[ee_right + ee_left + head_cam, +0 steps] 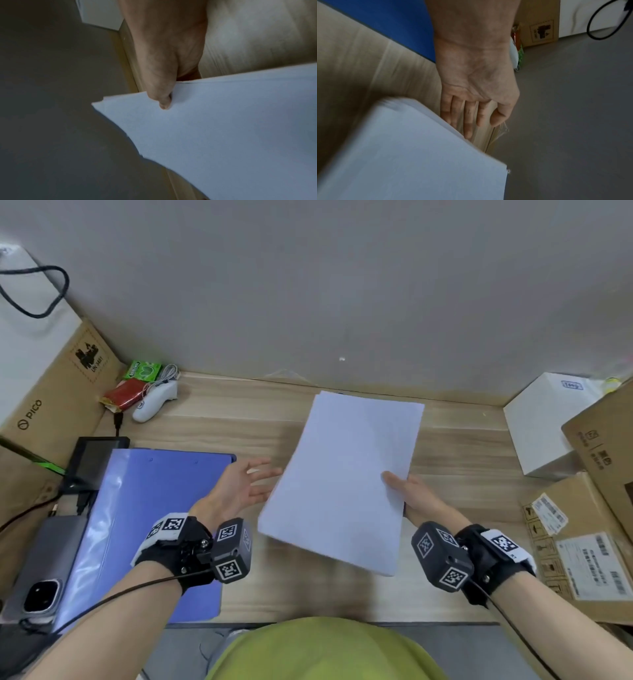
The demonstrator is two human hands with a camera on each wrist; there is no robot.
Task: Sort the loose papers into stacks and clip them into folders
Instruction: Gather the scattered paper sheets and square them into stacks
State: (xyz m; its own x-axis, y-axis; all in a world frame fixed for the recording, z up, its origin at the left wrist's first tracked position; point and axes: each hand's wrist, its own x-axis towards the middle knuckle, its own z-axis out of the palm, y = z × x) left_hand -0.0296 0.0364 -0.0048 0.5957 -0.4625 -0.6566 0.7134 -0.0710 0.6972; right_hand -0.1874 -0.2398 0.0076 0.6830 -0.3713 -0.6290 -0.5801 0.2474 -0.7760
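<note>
**Papers** (346, 474): one white stack, held clear of the desk (222, 419) at its middle, tilted, far end toward the wall. Sheet edges look roughly squared; the wrist views are blurred, so how true the stack sits cannot be told.

**Right hand** (411, 498): your grip is on the stack's right edge, thumb on top, the other fingers hidden beneath. It carries the whole load.

**Left hand** (239, 484): grip wide, palm up, fingers straight, just beside the stack's left edge. Whether a fingertip touches the sheets cannot be told.

**Folder** (147, 525): blue, flat on the desk at your left, near the stack and apart from it. Its clip is not visible.

**Step in hand**: stack gathered, not yet filed, by the look of it.

**Next move calls for**: your left hand under or against the free edge to steady the sheets; then carry them left to the folder, keeping the edges level so nothing fans out. One-handed, the sheets may sag or slip.
</note>
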